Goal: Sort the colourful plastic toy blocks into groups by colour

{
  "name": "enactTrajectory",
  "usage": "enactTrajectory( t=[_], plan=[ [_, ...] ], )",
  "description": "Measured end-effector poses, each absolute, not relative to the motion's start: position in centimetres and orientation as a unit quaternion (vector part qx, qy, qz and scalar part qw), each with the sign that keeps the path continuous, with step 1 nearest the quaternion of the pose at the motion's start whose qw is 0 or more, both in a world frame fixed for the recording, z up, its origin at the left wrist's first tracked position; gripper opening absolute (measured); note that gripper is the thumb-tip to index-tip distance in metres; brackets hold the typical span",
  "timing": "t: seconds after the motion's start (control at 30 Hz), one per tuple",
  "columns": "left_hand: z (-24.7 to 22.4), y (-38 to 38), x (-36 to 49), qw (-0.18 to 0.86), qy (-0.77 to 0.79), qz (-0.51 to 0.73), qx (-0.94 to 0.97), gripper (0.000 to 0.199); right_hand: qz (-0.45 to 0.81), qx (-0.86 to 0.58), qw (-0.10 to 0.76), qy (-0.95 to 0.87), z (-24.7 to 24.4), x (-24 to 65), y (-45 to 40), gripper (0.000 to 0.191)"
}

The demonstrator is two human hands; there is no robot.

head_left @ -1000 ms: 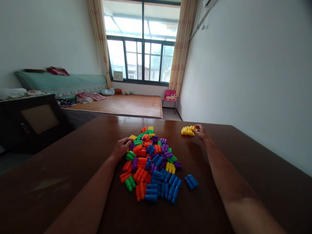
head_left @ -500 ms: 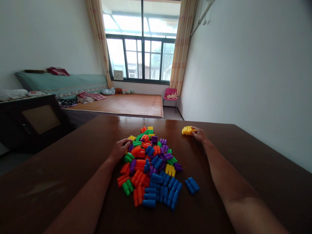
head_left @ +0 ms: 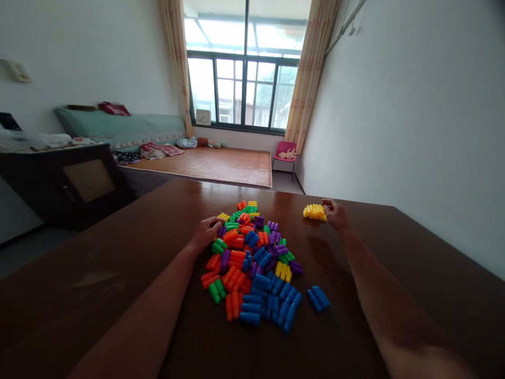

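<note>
Many plastic pieces in blue, orange, green, purple and yellow lie heaped on the brown table [head_left: 130,242]. My left hand [head_left: 207,232] is at the heap's upper left edge, its fingers closed at a yellow piece [head_left: 223,217]; whether it grips that piece is unclear. My right hand [head_left: 333,213] is beside a joined row of yellow pieces [head_left: 314,212] at the back right, fingers apart and nothing visible between them. One blue piece [head_left: 319,299] lies apart, right of the blue ones [head_left: 272,305].
Beyond the table stand a low bed [head_left: 221,163] with cloths on it and a pink chair [head_left: 284,150] holding a soft toy. A dark cabinet [head_left: 59,181] is at the left. White wall [head_left: 402,116] runs along the right.
My right hand has come off the yellow row, its fingers now lifted at its right end. The whole view has shifted a little; my left hand stays at the heap's edge.
</note>
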State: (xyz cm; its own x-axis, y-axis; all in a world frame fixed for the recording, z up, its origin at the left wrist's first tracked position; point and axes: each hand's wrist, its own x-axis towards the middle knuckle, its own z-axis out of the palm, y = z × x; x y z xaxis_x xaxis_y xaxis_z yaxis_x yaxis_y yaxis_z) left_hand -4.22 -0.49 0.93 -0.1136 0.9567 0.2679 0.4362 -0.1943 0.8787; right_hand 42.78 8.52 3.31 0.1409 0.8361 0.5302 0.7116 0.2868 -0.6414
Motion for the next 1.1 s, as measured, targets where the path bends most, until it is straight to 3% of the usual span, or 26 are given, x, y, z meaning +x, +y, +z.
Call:
enactTrajectory(
  t=[0.13, 0.37, 0.53, 0.63, 0.73, 0.83, 0.97, 1.1],
  plan=[
    [0.9, -0.6, -4.0, 0.279, 0.566, 0.487, 0.604, 0.037, 0.177, -0.473, 0.352, -0.788, 4.9, 35.6, 5.7, 0.033],
    [1.2, -0.9, -3.7, 0.288, 0.557, 0.5, 0.598, 0.034, 0.124, -0.34, 0.226, -0.904, 4.2, 26.1, 0.2, 0.04],
    [1.2, -1.0, -3.6, 0.28, 0.554, 0.491, 0.611, 0.034, 0.225, -0.283, 0.252, -0.898, 5.0, 24.6, -1.5, 0.053],
    [1.2, -0.8, -3.6, 0.272, 0.554, 0.487, 0.618, 0.034, 0.25, -0.293, 0.252, -0.887, 7.3, 25.9, -1.8, 0.042],
    [1.0, -0.7, -3.7, 0.273, 0.558, 0.487, 0.614, 0.034, 0.275, -0.255, 0.096, -0.922, 9.5, 28.1, -2.1, 0.03],
    [0.8, -0.4, -3.7, 0.277, 0.565, 0.488, 0.605, 0.035, 0.271, -0.199, -0.065, -0.939, 10.0, 29.2, -2.5, 0.032],
    [0.6, -0.3, -3.9, 0.273, 0.562, 0.488, 0.609, 0.035, 0.18, -0.233, -0.079, -0.952, 8.8, 28.4, -2.8, 0.042],
    [0.6, -0.3, -4.1, 0.276, 0.561, 0.483, 0.613, 0.036, 0.19, -0.24, -0.105, -0.946, 8.6, 27.7, -2.9, 0.036]
  ],
)
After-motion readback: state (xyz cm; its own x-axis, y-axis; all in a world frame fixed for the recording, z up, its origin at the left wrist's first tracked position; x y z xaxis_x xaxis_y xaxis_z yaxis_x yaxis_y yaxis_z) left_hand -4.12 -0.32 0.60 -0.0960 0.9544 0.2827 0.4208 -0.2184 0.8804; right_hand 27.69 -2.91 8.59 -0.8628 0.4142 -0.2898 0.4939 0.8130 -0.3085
